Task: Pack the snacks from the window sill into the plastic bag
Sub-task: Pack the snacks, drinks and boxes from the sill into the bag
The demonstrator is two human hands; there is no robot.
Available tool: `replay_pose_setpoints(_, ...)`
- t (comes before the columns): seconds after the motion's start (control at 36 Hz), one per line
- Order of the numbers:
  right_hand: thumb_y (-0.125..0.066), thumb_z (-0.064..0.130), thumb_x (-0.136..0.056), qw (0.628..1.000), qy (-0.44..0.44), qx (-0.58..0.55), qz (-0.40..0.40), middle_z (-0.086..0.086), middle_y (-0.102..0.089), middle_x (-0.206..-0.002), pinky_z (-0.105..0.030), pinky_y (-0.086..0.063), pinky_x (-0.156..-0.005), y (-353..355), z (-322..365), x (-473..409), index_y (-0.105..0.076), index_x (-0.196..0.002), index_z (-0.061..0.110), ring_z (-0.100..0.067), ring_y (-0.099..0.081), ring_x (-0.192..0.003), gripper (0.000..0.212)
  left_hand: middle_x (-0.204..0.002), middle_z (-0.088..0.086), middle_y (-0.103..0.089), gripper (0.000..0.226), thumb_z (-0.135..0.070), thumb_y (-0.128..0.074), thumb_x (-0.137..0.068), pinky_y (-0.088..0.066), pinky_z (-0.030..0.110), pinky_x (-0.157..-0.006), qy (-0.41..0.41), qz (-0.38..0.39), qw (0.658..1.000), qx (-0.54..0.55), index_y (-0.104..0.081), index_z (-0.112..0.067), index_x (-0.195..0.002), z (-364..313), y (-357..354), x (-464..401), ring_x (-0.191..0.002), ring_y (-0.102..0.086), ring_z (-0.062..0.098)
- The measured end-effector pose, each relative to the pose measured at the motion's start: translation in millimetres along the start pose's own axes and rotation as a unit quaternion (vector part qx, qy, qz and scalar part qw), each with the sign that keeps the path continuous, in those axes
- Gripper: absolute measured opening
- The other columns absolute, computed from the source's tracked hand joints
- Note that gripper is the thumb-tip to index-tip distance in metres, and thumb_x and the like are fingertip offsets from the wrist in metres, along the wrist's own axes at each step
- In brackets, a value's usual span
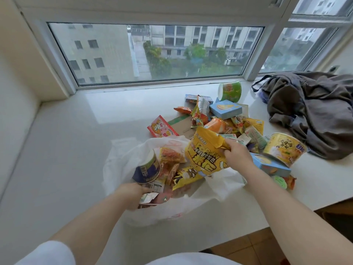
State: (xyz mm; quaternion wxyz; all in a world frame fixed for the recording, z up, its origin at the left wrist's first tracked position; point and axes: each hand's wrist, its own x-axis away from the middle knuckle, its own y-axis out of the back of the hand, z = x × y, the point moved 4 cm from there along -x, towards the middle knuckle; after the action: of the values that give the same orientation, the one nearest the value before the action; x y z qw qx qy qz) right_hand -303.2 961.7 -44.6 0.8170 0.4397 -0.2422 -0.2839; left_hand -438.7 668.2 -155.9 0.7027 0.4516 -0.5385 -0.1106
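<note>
Though crumpled at top, yellow popcorn bag (205, 153) shows bold lettering.

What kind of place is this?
Probably a flat high up in a residential block: a wide white window sill, a window overlooking apartment buildings, and grey clothes heaped beside the snacks.

One head-worn view, looking forward and down.

You see the window sill (76, 142) from just above and close in, facing its far edge and the window (152, 52) behind it. Its left corner meets the wall; its near edge cuts across your lower right, with both forearms reaching in from below.
</note>
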Motion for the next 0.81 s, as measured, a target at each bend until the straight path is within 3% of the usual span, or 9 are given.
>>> replay_pose_setpoints(0.14, -0.054, 0.015, -0.094, 0.983, 0.019, -0.157, 0.094, -0.002, -0.065, -0.098, -0.026, -0.055, -0.074, -1.8, 16.6, 1.8, -0.062, -0.105, 0.021, -0.018, -0.063, -0.084, 0.015, -0.142, -0.001, -0.043, 0.073, -0.041, -0.055, -0.084, -0.038, 0.034, -0.102, 0.023, -0.029, 0.998, -0.044, -0.019, -0.04, -0.147, 4.7, -3.4, -4.1, -0.128, -0.041, 0.024)
replay_pose_setpoints(0.19, -0.052, 0.01, -0.095, 0.969, 0.014, -0.207, 0.136, -0.001, -0.065, -0.091, -0.014, -0.052, -0.057, -8.8, 27.8, 6.6, -0.06, -0.106, 0.016, -0.011, -0.063, -0.073, 0.014, -0.15, 0.0, -0.032, 0.087, -0.061, -0.056, -0.077, -0.031, 0.037, -0.11, 0.019, -0.027, 0.999, 0.016, -0.016, -0.034, -0.149, 0.1, 4.6, -1.3, -0.136, -0.03, 0.025)
replay_pose_setpoints(0.25, -0.053, 0.012, -0.095, 0.961, 0.014, -0.221, 0.164, -0.003, -0.067, -0.092, -0.019, -0.055, -0.06, -19.8, 32.6, 6.6, -0.06, -0.103, 0.017, -0.012, -0.065, -0.072, 0.012, -0.151, -0.004, -0.029, 0.088, -0.07, -0.053, -0.075, -0.032, 0.036, -0.109, 0.034, -0.051, 0.987, 0.147, -0.024, -0.032, -0.149, 0.0, 18.0, 6.2, -0.138, -0.027, 0.02)
replay_pose_setpoints(0.36, -0.055, 0.01, -0.094, 0.95, 0.013, -0.234, 0.205, -0.002, -0.068, -0.092, -0.018, -0.055, -0.059, -39.6, 44.4, 10.5, -0.06, -0.107, 0.02, -0.012, -0.067, -0.073, 0.017, -0.145, -0.002, -0.037, 0.04, -0.048, -0.04, -0.087, -0.032, 0.039, -0.105, 0.144, -0.334, 0.923, 0.128, -0.066, -0.035, -0.115, 23.8, 41.5, 26.6, -0.133, -0.024, 0.022)
replay_pose_setpoints(0.44, -0.056, 0.009, -0.093, 0.953, 0.035, -0.213, 0.211, -0.006, -0.069, -0.101, -0.017, -0.054, -0.063, -49.6, 56.9, 13.0, -0.061, -0.112, 0.019, -0.015, -0.067, -0.08, 0.022, -0.158, 0.005, -0.001, 0.037, -0.041, -0.052, -0.087, -0.009, 0.059, -0.109, 0.23, -0.271, 0.929, 0.106, -0.05, -0.043, -0.124, 39.3, 21.6, 22.4, -0.14, 0.003, 0.037)
replay_pose_setpoints(0.5, -0.056, 0.009, -0.093, 0.952, 0.045, -0.206, 0.223, -0.003, -0.069, -0.099, -0.016, -0.054, -0.063, -55.8, 66.8, 13.2, -0.062, -0.108, 0.022, -0.012, -0.067, -0.081, 0.021, -0.157, 0.004, 0.008, 0.059, -0.045, -0.057, -0.084, -0.028, 0.058, -0.101, 0.275, -0.186, 0.925, 0.185, -0.028, -0.04, -0.136, 47.4, 6.4, 18.0, -0.136, -0.015, 0.041)
replay_pose_setpoints(0.56, -0.058, 0.011, -0.092, 0.954, 0.067, -0.18, 0.23, 0.004, -0.067, -0.094, -0.017, -0.052, -0.067, -60.3, 78.9, 12.9, -0.062, -0.104, 0.025, -0.013, -0.066, -0.084, 0.019, -0.157, 0.001, 0.001, 0.073, -0.03, -0.056, -0.086, -0.045, 0.042, -0.088, 0.3, -0.168, 0.902, 0.263, -0.013, -0.031, -0.145, 56.7, -0.3, 19.7, -0.12, -0.044, 0.035)
replay_pose_setpoints(0.64, -0.058, 0.014, -0.092, 0.955, 0.092, -0.126, 0.253, 0.007, -0.067, -0.091, -0.025, -0.054, -0.074, -69.4, 97.5, 13.5, -0.063, -0.096, 0.03, -0.014, -0.065, -0.085, 0.017, -0.15, 0.002, -0.022, 0.071, -0.004, -0.041, -0.088, -0.044, 0.036, -0.077, 0.322, -0.209, 0.876, 0.291, -0.008, -0.016, -0.149, 72.7, -0.6, 28.0, -0.103, -0.057, 0.035)
replay_pose_setpoints(0.81, -0.056, 0.022, -0.094, 0.962, 0.045, -0.153, 0.221, -0.006, -0.071, -0.096, -0.048, -0.055, -0.082, -101.8, 115.2, 9.5, -0.065, -0.102, 0.025, -0.032, -0.067, -0.09, 0.012, -0.118, 0.014, -0.061, 0.042, -0.009, -0.038, -0.093, -0.047, 0.037, -0.082, 0.351, -0.316, 0.781, 0.41, -0.048, -0.016, -0.133, 106.1, -1.8, 43.9, -0.104, -0.057, 0.034)
